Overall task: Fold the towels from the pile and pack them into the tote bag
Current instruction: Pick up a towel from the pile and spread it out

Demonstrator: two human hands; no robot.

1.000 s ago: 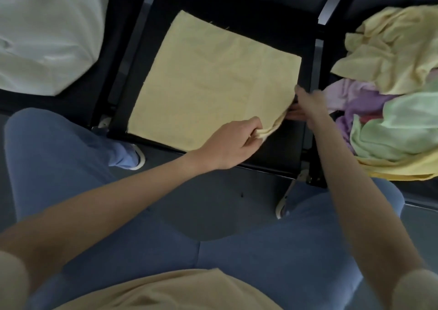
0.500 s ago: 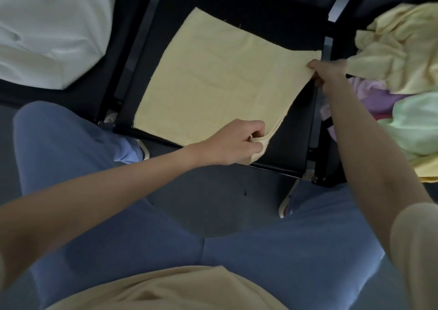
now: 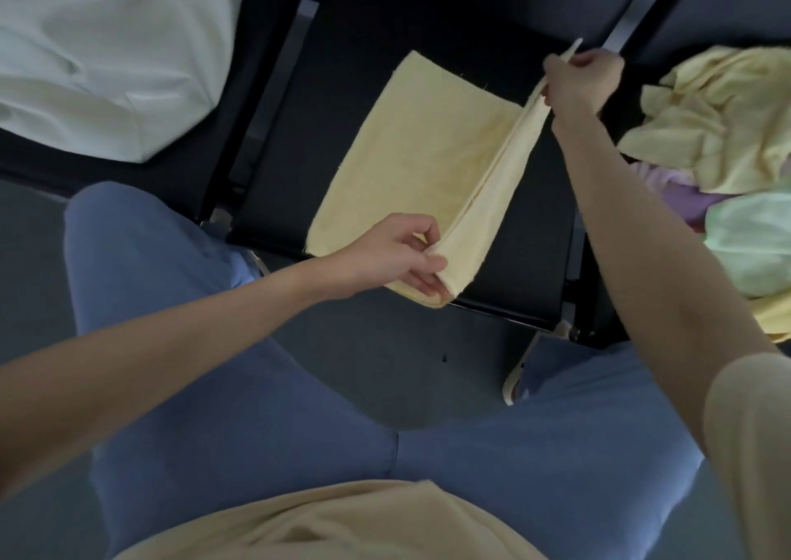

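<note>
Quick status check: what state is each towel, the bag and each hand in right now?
Yellow towel: on the black seat, right edge lifted mid-fold.
Left hand: pinches the towel's near corner.
Right hand: pinches the far corner, raised.
Towel pile: crumpled, unfolded.
White tote bag: lying on the left seat; contents not visible.

Pale yellow towel [image 3: 411, 165], black seat [image 3: 526, 251]

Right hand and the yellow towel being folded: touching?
Touching. The head view shows the right hand pinching the lifted far corner of the yellow towel, the cloth's edge running up into its curled fingers. The left hand grips the near corner.
</note>
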